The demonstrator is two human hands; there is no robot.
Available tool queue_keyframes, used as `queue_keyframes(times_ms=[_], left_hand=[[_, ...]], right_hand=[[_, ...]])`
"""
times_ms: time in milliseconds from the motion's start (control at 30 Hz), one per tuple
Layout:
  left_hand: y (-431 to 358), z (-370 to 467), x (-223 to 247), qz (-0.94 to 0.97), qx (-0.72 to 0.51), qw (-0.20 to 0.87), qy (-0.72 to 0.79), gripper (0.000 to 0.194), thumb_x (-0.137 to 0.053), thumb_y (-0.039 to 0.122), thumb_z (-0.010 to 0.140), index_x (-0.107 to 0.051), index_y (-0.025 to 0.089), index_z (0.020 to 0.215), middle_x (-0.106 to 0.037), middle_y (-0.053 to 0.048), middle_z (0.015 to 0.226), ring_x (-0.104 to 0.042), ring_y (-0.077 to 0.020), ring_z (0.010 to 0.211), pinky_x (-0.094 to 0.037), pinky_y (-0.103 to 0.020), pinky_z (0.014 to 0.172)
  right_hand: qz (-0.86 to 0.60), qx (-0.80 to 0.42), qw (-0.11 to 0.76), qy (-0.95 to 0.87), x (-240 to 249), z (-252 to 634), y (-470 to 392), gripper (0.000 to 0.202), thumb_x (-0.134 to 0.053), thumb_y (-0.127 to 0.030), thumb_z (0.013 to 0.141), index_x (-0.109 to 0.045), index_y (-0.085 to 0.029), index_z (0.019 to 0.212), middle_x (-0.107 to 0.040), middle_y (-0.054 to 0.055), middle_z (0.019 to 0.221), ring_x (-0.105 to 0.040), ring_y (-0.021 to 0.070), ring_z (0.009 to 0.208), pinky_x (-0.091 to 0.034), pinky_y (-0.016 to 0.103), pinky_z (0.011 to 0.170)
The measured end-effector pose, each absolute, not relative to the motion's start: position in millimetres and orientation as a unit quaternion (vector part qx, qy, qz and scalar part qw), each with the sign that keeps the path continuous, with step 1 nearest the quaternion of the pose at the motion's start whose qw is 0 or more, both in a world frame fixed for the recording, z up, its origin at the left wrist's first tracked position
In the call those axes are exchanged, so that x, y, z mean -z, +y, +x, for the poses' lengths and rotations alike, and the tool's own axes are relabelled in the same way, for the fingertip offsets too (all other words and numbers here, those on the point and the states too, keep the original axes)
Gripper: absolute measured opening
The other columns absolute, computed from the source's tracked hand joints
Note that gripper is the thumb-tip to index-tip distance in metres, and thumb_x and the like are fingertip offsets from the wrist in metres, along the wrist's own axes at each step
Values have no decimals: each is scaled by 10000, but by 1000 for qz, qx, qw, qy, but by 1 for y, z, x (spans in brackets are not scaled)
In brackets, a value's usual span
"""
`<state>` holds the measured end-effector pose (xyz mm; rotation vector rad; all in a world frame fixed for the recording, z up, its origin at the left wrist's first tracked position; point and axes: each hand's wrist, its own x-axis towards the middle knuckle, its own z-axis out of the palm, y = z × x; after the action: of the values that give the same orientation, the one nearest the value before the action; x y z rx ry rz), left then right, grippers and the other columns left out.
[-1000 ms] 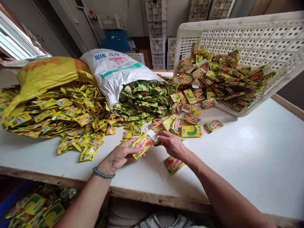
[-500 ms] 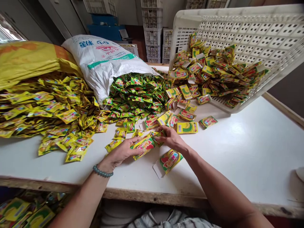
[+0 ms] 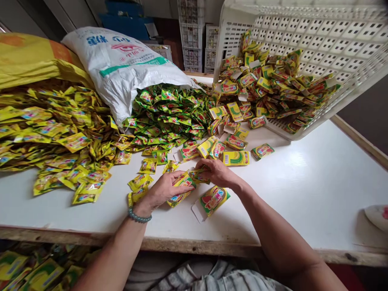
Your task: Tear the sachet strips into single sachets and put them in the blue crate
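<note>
My left hand [image 3: 165,188] is closed round a small yellow-green candy box [image 3: 181,193], its thumb across the printed face. At the box's upper right end, my right hand [image 3: 216,171] pinches a yellow-green sachet [image 3: 199,174], partly hidden by the fingers. Whether the sachet's edge is inside the box I cannot tell. Just below my right hand lies another candy box [image 3: 212,201] with its white flap open. Beyond the hands, several boxes, among them a yellow one [image 3: 236,158], lie on the white table [image 3: 273,202]. Loose yellow sachets [image 3: 140,182] lie beside my left hand.
A white sack [image 3: 121,60] spills green sachets [image 3: 169,117]; left of it is a heap of yellow sachets [image 3: 60,129] under a yellow sack [image 3: 33,60]. A tilted white plastic basket [image 3: 348,56] holds many boxes at the right. Below the table edge [image 3: 194,245] are more packets [image 3: 39,270].
My left hand has shifted slightly right with the box, closer to my right hand, and the box is tilted more steeply. The whole view has dipped a little.
</note>
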<state>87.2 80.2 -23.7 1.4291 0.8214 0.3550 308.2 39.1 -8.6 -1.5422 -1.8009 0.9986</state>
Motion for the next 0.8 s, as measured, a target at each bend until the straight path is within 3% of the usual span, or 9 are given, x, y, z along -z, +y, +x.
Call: queue_keyframes(times_ms=[133,333,500,700,800], left_hand=[[79,87,28,662,-126,662,330,450,-779,384,733,-690,173,1121,-751,-71,1041,-671,-287,1043,-541,-377,888],[77,87,31,657,-123,666,330,529,-770,385,751,-665,183,1228,-746,-77,1088,-674,-281,1043,-545,-374,886],[75,88,29,651,-126,678,315,514,-783,378,742,-677,175,1202,-733,-89,1136,-673,-280,1050,-534,-368,904],[73,92,25,592,-189,700,351,450,-813,381,705,-714,164,1086,-752,-76,1026,-691,-249,961,-540,-313,822],[72,91,20,530,-193,739,369,430,-846,337,663,-722,164,1037,-760,-55,937,-701,-207,849,-543,-284,768]], right_hand=[[-571,-368,231,-696,5,305,39,262,-641,-65,745,-686,-184,974,-678,19,880,-598,154,816,-432,256,752],[-575,-371,319,-655,7,301,37,471,-687,-94,708,-618,-201,1162,-624,-25,826,-548,118,723,-435,230,686],[-600,-336,319,-652,5,300,37,437,-665,-94,707,-635,-227,1123,-653,-30,840,-569,140,762,-431,247,714],[-643,-274,444,-561,19,272,35,220,-714,-198,708,-667,-198,923,-665,10,918,-591,173,837,-451,279,757],[-634,-311,488,-513,30,265,35,195,-716,-282,728,-649,-193,888,-661,12,879,-583,171,791,-451,283,710]])
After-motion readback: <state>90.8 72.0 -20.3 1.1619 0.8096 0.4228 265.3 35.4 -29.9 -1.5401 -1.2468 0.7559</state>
